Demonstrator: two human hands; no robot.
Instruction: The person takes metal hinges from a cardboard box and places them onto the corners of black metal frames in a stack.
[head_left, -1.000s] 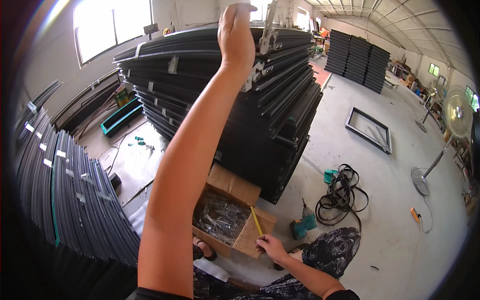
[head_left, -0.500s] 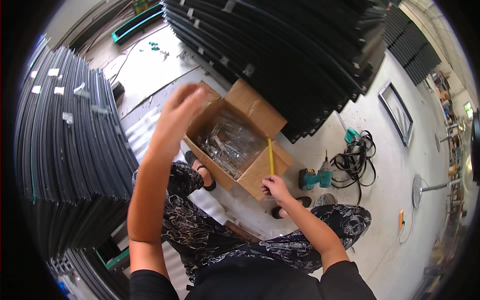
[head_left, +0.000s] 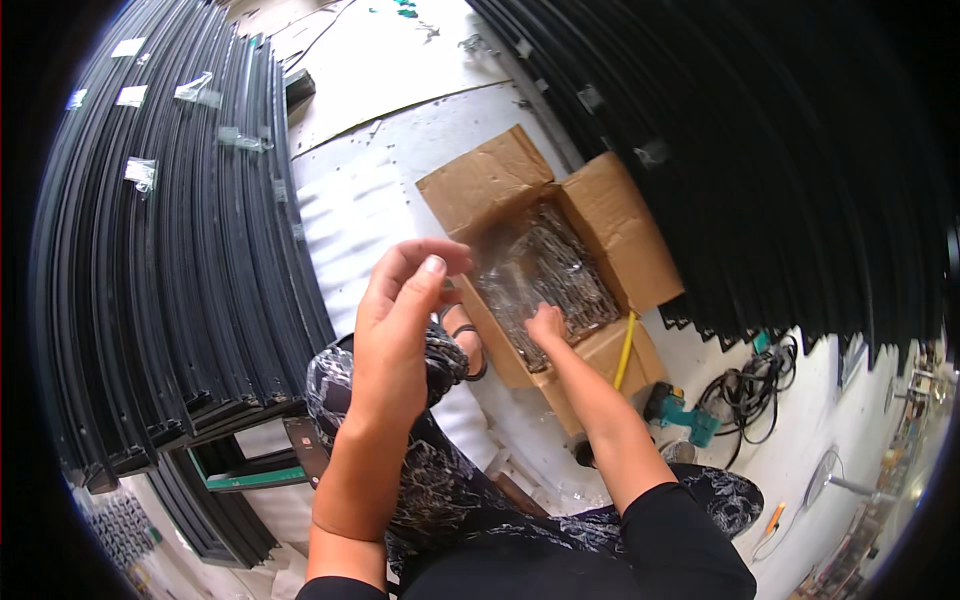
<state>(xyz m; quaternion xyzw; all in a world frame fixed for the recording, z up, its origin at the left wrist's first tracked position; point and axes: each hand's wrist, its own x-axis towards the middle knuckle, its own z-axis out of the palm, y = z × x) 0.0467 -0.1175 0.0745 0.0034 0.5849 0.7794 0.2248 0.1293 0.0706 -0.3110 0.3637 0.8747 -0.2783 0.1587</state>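
My left hand (head_left: 395,305) is raised beside the left edge of an open cardboard box (head_left: 500,345). Its fingers curve loosely, thumb apart from them, and nothing shows in it. My right hand (head_left: 546,325) reaches into the box with fingers bent down against the contents, their tips hidden. Inside lie many thin metal pieces (head_left: 570,265) in rows, partly covered by clear plastic film (head_left: 510,275). A narrow yellow strip (head_left: 626,350) lies over the box's near right flap, close to my right forearm.
Dark frames (head_left: 190,250) stand stacked on the left, and more dark frames (head_left: 780,170) at the upper right. A teal cordless drill (head_left: 690,415) and a coil of black cable (head_left: 755,390) lie right of the box. My sandalled foot (head_left: 465,340) is beside the box.
My right hand has moved from the yellow strip at the box's near flap into the box. My left hand has come down from beside the far flap. The view has shifted.
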